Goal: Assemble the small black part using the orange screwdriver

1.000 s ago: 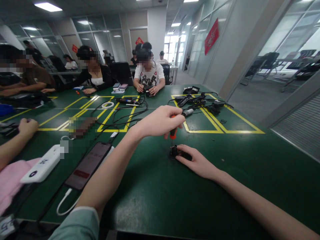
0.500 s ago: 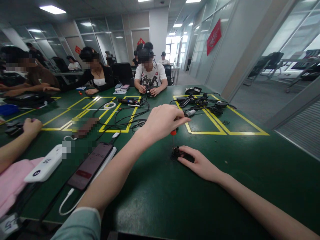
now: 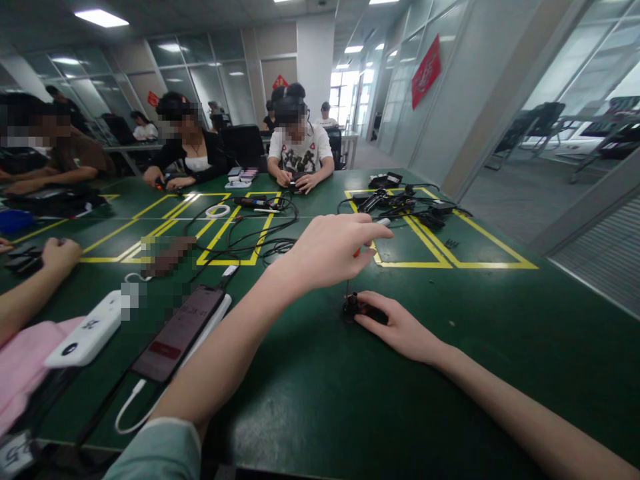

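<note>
My left hand (image 3: pixel 333 250) is over the screwdriver (image 3: pixel 357 253), its fingers curled about the orange-red handle, most of which they hide. The thin shaft points straight down into a small black part (image 3: pixel 349 308) with a short upright post and a round base on the green table. From the right, my right hand (image 3: pixel 390 321) grips this part between thumb and fingers and keeps it against the tabletop. The screwdriver's tip and any screw under it are too small to make out.
A phone (image 3: pixel 177 337) and a white power strip (image 3: pixel 87 333) lie left of my left forearm. Black cables and devices (image 3: pixel 400 205) sit inside yellow tape at the back right. Small dark pieces (image 3: pixel 451 243) lie nearby. Several co-workers sit around the table.
My left hand has shifted slightly, and its fingers have turned and spread more around the screwdriver handle. My right hand stays on the black part. A co-worker at back left has drawn in an outstretched arm.
</note>
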Demonstrator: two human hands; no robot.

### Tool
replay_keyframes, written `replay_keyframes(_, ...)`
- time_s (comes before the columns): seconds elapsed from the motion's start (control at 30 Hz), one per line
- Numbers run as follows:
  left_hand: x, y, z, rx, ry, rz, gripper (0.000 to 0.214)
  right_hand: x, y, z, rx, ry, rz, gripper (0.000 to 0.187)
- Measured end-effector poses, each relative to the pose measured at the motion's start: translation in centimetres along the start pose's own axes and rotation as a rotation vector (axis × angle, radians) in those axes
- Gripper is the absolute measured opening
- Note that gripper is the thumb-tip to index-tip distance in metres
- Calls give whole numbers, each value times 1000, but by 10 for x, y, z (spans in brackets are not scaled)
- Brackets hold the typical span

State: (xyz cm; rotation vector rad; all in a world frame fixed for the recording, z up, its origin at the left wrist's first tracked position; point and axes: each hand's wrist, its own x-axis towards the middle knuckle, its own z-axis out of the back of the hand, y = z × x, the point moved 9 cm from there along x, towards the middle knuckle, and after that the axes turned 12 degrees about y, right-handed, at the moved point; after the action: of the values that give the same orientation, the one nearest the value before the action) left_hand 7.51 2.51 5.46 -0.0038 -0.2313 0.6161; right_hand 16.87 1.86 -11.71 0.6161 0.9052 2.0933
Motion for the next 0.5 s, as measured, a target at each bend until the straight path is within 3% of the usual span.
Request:
replay_keyframes(0.3, -1, -8, 0, 25, 1, -46, 44, 0, 4, 1, -10, 13, 0, 26)
replay_keyframes(0.5, -1, -9, 0, -27, 14, -66, 35, 0, 2, 1, 8, 3, -2, 28)
